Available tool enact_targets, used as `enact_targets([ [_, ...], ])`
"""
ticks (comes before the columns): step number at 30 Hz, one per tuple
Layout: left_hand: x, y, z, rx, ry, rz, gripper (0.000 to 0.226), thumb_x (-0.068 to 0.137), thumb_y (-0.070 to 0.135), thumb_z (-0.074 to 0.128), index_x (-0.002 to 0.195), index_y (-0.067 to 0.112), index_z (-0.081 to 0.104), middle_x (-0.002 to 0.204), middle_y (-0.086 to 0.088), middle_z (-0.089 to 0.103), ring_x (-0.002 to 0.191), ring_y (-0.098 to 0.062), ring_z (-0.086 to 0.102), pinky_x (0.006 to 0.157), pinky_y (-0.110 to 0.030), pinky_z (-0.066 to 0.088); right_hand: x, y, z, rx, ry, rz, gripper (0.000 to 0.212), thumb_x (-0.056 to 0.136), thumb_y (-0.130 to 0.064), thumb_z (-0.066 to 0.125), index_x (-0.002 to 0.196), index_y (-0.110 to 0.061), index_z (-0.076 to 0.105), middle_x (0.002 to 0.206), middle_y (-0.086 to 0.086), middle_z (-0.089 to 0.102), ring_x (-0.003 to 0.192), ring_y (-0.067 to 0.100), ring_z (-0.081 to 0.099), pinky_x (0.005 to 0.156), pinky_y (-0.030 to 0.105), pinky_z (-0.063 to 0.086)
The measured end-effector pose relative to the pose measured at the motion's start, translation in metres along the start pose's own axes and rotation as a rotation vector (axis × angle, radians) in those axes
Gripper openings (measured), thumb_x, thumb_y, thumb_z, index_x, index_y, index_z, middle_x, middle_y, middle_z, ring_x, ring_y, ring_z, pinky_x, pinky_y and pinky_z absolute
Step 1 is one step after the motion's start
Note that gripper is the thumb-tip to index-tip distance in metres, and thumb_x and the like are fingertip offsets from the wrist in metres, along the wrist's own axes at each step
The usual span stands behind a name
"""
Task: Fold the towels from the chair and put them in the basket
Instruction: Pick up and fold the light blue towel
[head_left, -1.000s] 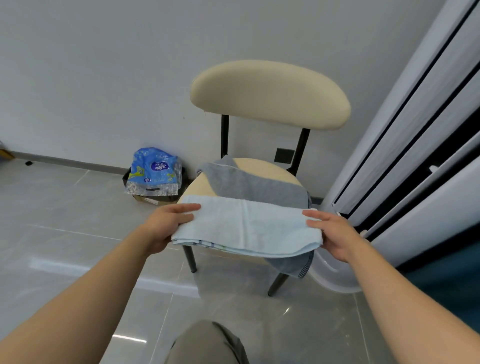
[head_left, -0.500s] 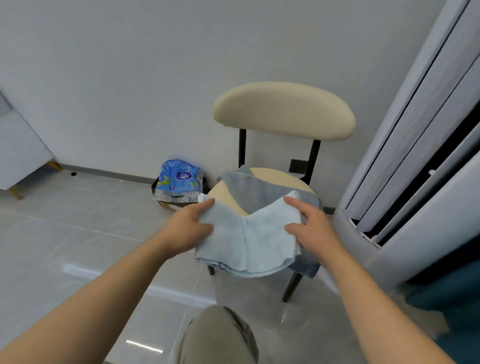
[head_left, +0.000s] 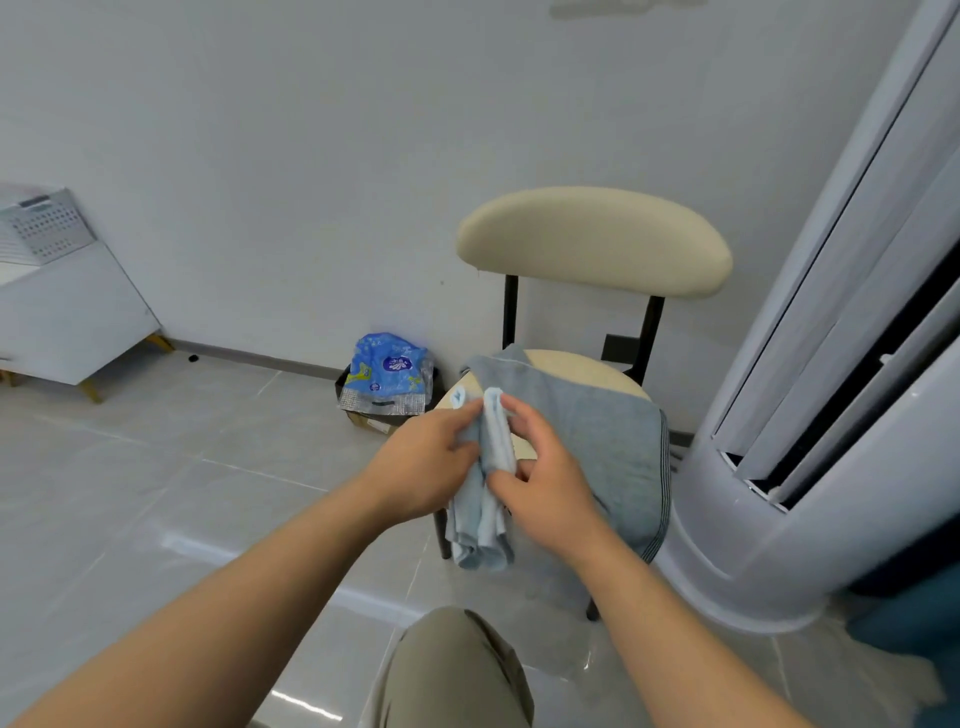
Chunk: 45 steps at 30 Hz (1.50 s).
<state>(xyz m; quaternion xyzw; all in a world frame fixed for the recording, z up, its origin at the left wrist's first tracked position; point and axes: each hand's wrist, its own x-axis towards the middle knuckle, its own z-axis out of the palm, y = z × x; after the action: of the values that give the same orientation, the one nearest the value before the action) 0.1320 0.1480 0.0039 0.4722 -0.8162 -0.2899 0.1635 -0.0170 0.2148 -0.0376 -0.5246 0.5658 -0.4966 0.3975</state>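
Head view: my left hand and right hand clamp their fingers on the folded pale-blue terry towel, which hangs just below them, nearer than the grey cotton towel. I should square the edges before letting either grip go.

Tally around the one chair, here we go!
Two towels: one light blue towel in front, one grey towel on its seat. Two hands, left hand and right hand. One blue packet to its left, one perforated basket far left, one white tower unit to its right.
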Motion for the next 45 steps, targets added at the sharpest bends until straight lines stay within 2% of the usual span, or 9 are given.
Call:
enact_targets([
  [8, -0.004, 0.001, 0.001, -0.066, 0.028, 0.026, 0.048, 0.099, 0.052, 0.047, 0.145, 0.040, 0.046, 0.130, 0.014, 0.064, 0.119, -0.006, 0.057, 0.104, -0.034, 0.045, 0.000, -0.004, 0.010, 0.119, -0.008, -0.033, 0.072, 0.086, 0.008, 0.054, 0.142, -0.035, 0.043, 0.139, -0.013, 0.056, 0.065, 0.034, 0.061, 0.065, 0.043, 0.059],
  [14, -0.008, -0.015, 0.000, -0.181, 0.021, 0.005, 0.081, 0.076, 0.053, 0.073, 0.149, 0.044, 0.039, 0.135, 0.022, 0.057, 0.119, 0.004, 0.055, 0.102, -0.025, 0.046, -0.001, -0.006, 0.009, 0.745, -0.075, 0.158, 0.047, 0.101, 0.001, 0.034, 0.139, -0.024, 0.045, 0.115, 0.015, 0.068, 0.077, 0.030, 0.067, 0.066, 0.040, 0.055],
  [19, -0.008, -0.018, -0.008, -0.180, 0.062, -0.011, 0.070, 0.083, 0.002, 0.053, 0.129, 0.055, 0.050, 0.122, 0.022, 0.063, 0.106, 0.007, 0.058, 0.092, -0.014, 0.047, 0.012, 0.006, 0.007, 0.312, 0.097, 0.120, 0.055, 0.090, 0.008, 0.042, 0.126, -0.032, 0.051, 0.129, -0.005, 0.067, 0.056, 0.028, 0.065, 0.046, 0.029, 0.045],
  [25, -0.005, -0.016, -0.043, -0.036, -0.149, 0.043, 0.069, 0.085, -0.003, 0.043, 0.128, 0.049, 0.059, 0.130, 0.023, 0.060, 0.116, 0.009, 0.053, 0.096, -0.014, 0.042, 0.021, 0.022, -0.007, -0.251, 0.008, 0.056, 0.034, 0.085, -0.032, 0.076, 0.116, -0.029, 0.063, 0.118, -0.017, 0.061, 0.106, 0.001, 0.056, 0.085, 0.015, 0.043],
  [29, -0.010, -0.010, -0.063, 0.013, -0.204, 0.044, 0.081, 0.087, -0.004, 0.041, 0.142, 0.056, 0.042, 0.139, 0.027, 0.046, 0.122, 0.006, 0.044, 0.091, 0.001, 0.034, 0.015, 0.019, -0.001, -0.040, -0.060, 0.015, 0.023, 0.091, -0.029, 0.074, 0.107, -0.014, 0.068, 0.108, 0.001, 0.071, 0.107, 0.016, 0.065, 0.093, 0.035, 0.051],
  [31, -0.011, -0.008, -0.067, 0.021, -0.222, 0.016, 0.084, 0.087, -0.001, 0.042, 0.148, 0.055, 0.030, 0.141, 0.021, 0.050, 0.125, -0.002, 0.048, 0.099, -0.010, 0.038, 0.011, 0.016, 0.003, 0.128, -0.060, 0.063, 0.023, 0.093, -0.025, 0.072, 0.106, -0.007, 0.067, 0.104, 0.011, 0.073, 0.099, 0.029, 0.069, 0.090, 0.051, 0.053],
  [36, -0.013, -0.006, -0.061, 0.213, -0.215, -0.074, 0.075, 0.091, 0.019, 0.057, 0.156, 0.035, 0.023, 0.149, 0.010, 0.045, 0.137, -0.014, 0.041, 0.102, -0.022, 0.033, 0.010, 0.014, 0.018, 0.026, 0.031, -0.006, 0.021, 0.090, -0.034, 0.074, 0.088, -0.014, 0.067, 0.082, 0.002, 0.070, 0.072, 0.023, 0.062, 0.073, 0.046, 0.053],
  [39, -0.013, -0.012, -0.047, 0.076, -0.152, -0.045, 0.030, 0.093, 0.047, 0.061, 0.119, 0.033, 0.057, 0.112, 0.015, 0.066, 0.103, -0.006, 0.061, 0.087, -0.029, 0.048, 0.012, 0.014, 0.022, -0.049, 0.044, -0.019, 0.029, 0.088, -0.043, 0.074, 0.085, -0.015, 0.064, 0.072, -0.005, 0.061, 0.066, 0.009, 0.050, 0.066, 0.035, 0.046],
  [45, -0.008, -0.015, -0.033, 0.143, 0.182, -0.048, 0.029, 0.103, 0.044, 0.040, 0.081, 0.025, 0.037, 0.077, 0.008, 0.052, 0.073, -0.017, 0.050, 0.060, -0.034, 0.031, 0.007, 0.000, 0.013, -0.088, -0.091, 0.039, 0.031, 0.092, -0.048, 0.068, 0.088, -0.017, 0.069, 0.084, 0.004, 0.071, 0.070, 0.010, 0.058, 0.068, 0.033, 0.049],
])
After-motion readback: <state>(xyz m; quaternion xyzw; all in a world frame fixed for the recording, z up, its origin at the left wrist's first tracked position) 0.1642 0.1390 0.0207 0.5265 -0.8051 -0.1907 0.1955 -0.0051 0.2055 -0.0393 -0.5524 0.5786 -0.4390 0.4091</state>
